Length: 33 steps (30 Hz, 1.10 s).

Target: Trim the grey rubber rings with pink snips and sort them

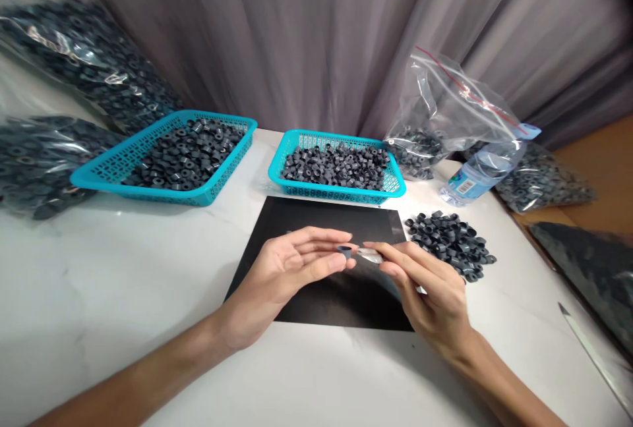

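Observation:
Over a black mat point(316, 302), my left hand point(291, 259) pinches a small dark grey plastic cap point(345, 252) between thumb and fingers, its wide end facing up. My right hand point(430, 282) is closed around a slim silvery craft knife point(370, 256), which points left. The tip of the knife is close to the cap; whether they touch I cannot tell. Most of the knife's handle is hidden in my right palm. Beside my right hand lies a loose pile of similar grey caps point(448, 242).
Behind the mat stands a turquoise basket point(341, 193) of grey parts, with another turquoise basket point(148, 195) to its left. Bags of parts point(99, 58) lean at far left. A zip bag point(435, 104) and a water bottle point(482, 173) stand at the back right.

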{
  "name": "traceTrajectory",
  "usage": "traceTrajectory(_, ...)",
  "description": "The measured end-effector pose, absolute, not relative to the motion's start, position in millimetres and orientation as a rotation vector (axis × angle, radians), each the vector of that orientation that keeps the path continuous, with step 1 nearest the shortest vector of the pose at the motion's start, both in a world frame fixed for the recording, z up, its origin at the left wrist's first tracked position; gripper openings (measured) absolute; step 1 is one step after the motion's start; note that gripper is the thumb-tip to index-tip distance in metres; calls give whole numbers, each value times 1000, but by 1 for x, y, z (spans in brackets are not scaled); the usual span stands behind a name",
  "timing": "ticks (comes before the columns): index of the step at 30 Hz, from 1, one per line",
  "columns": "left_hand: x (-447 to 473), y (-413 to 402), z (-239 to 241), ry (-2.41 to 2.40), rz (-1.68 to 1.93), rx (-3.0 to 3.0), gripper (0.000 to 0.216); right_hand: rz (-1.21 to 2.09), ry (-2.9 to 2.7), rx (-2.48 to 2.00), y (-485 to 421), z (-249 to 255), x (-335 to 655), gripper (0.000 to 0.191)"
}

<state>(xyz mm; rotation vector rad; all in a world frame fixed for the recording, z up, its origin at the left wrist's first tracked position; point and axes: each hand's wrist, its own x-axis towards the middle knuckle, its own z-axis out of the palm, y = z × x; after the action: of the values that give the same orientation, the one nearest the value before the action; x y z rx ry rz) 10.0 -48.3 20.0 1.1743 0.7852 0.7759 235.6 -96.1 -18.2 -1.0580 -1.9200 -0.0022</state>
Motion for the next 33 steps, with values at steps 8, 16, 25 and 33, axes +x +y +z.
traceTrajectory(8,9,-49,20,782,791,1227,21,-19,-1936,-1029,-96,-14,235,23)
traceTrajectory(16,10,-49,22,795,764,1335,19,-70,-2022,-982,-94,-7,240,26)
traceTrajectory(25,11,-49,21,796,777,1342,20,-60,-2064,-972,-94,-9,243,24)
traceTrajectory(33,11,-48,20,796,777,1366,18,-55,-2071,-984,-94,-10,241,23)
